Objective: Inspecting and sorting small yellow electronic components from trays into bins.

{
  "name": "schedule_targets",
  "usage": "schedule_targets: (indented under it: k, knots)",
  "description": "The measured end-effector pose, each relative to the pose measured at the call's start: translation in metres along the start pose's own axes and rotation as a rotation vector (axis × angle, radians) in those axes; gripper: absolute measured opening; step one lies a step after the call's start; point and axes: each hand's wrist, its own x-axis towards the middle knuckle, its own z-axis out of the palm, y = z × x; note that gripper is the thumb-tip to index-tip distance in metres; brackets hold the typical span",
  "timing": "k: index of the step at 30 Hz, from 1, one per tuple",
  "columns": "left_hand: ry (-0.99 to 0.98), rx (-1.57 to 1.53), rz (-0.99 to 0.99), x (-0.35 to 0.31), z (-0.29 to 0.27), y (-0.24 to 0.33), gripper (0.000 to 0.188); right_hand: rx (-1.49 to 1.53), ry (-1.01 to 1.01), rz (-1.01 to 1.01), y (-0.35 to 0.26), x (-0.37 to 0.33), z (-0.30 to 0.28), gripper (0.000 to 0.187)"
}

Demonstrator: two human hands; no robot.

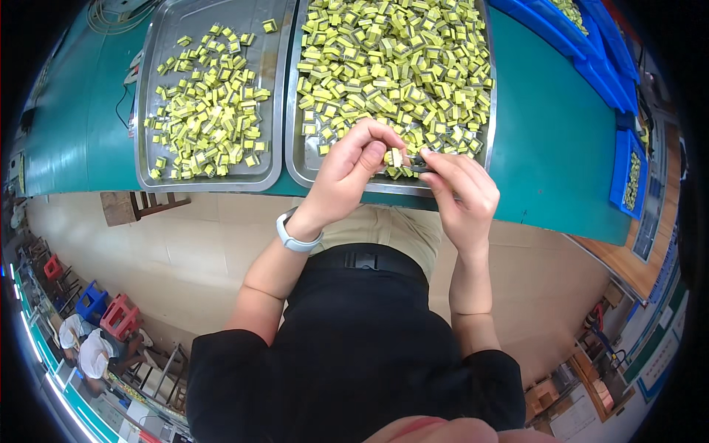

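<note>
My left hand (353,164) is closed, pinching a small yellow-taped transformer (396,157) between thumb and fingers above the near edge of the right tray. Close beside it, my right hand (467,193) grips a slim dark tool (419,167), perhaps tweezers, whose tip points at the part; whether they touch I cannot tell. Beneath and beyond the hands, the right metal tray (292,151) is thickly covered with the same yellow and grey parts (391,66). A second metal tray (269,88) to the left carries a looser heap of them (210,111).
Both trays lie on a green-topped table (554,148). Blue bins (546,29) line its far right, and a smaller blue bin (619,173) with parts stands at the right edge. A wooden stool (120,208) is below the left side. Other people (96,354) sit at the lower left.
</note>
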Motion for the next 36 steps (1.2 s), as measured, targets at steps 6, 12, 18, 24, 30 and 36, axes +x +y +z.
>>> schedule_targets:
  k: [6, 12, 18, 24, 30, 36]
  knots:
    - [0.015, 0.135, -0.027, -0.004, -0.002, -0.002, 0.019, -0.066, -0.034, -0.027, -0.002, -0.001, 0.0, 0.03]
    - [-0.019, 0.227, -0.037, -0.002, -0.002, 0.005, 0.02, -0.081, -0.04, -0.054, -0.001, -0.001, -0.001, 0.031]
    - [-0.001, 0.326, 0.169, 0.003, 0.0, -0.002, 0.021, -0.107, -0.059, -0.057, -0.001, -0.001, -0.005, 0.031]
    - [0.299, 0.523, 0.202, -0.006, 0.004, 0.021, 0.019, -0.096, 0.012, -0.026, 0.009, -0.003, -0.002, 0.032]
    - [0.83, 1.152, 0.354, -0.008, -0.055, 0.065, 0.02, -0.239, 0.045, -0.098, 0.023, -0.012, 0.004, 0.035]
    - [0.819, 1.446, 0.294, -0.013, -0.097, 0.078, 0.022, -0.289, 0.052, -0.172, 0.024, -0.019, 0.017, 0.036]
